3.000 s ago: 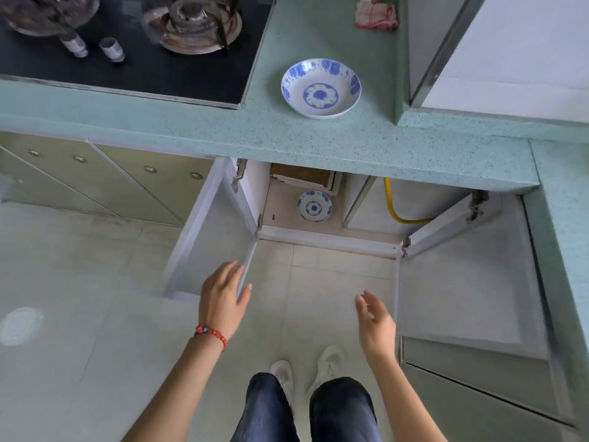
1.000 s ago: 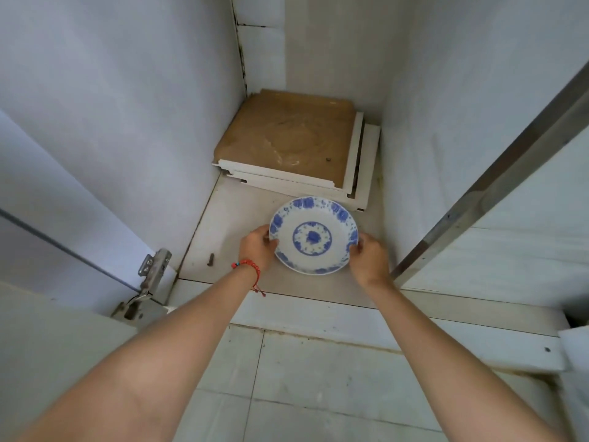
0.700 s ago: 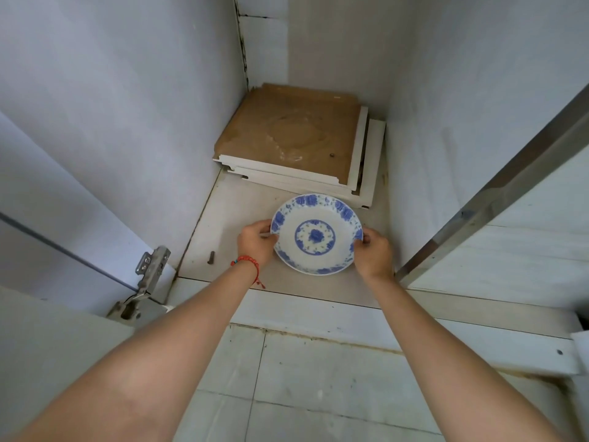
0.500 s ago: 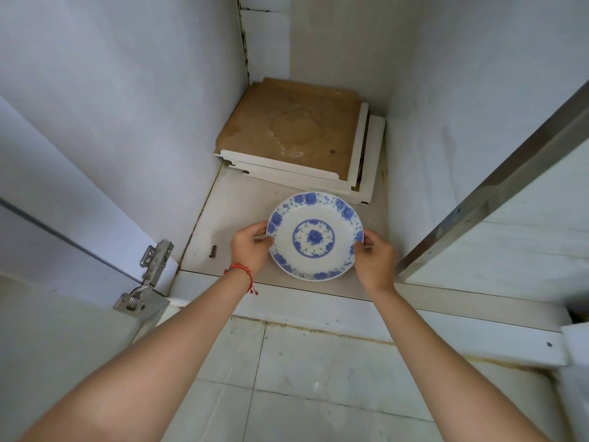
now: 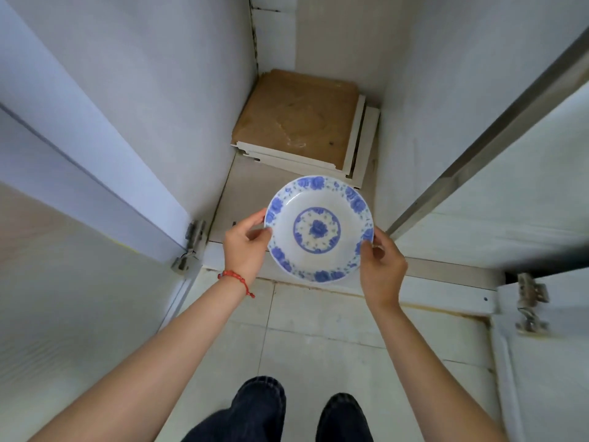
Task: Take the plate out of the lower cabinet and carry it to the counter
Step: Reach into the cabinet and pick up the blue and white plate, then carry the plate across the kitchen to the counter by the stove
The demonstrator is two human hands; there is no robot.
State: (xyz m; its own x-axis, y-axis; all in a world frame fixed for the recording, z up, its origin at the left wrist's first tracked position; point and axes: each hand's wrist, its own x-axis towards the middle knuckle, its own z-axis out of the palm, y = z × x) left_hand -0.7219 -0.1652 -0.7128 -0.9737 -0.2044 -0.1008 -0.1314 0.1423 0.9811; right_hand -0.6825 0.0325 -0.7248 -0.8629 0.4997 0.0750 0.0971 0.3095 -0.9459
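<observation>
We hold the plate (image 5: 318, 229) between both hands: our left hand (image 5: 245, 247) pinches its left rim, thumb on top and fingers curled underneath, and our right hand (image 5: 381, 266) grips the right rim the same way, so the plate sits level between them, over the front lip of the lower cabinet (image 5: 452, 272) and the first floor tiles. A red bracelet (image 5: 236, 277) rings the left wrist. Just beyond the plate, deeper in the cabinet, lies a stack of flat boards (image 5: 299, 122), brown on top with white edges, filling the back corner. Left of our left hand stands the open cabinet door (image 5: 79, 282) with its hinge (image 5: 191, 247); right of our right hand a metal-edged divider (image 5: 478, 138) slants upward, and another hinge (image 5: 530, 301) sits further out. Below our forearms, dark trousers (image 5: 255, 409) are cut off by the frame. The fingers under the plate are hidden from us.
</observation>
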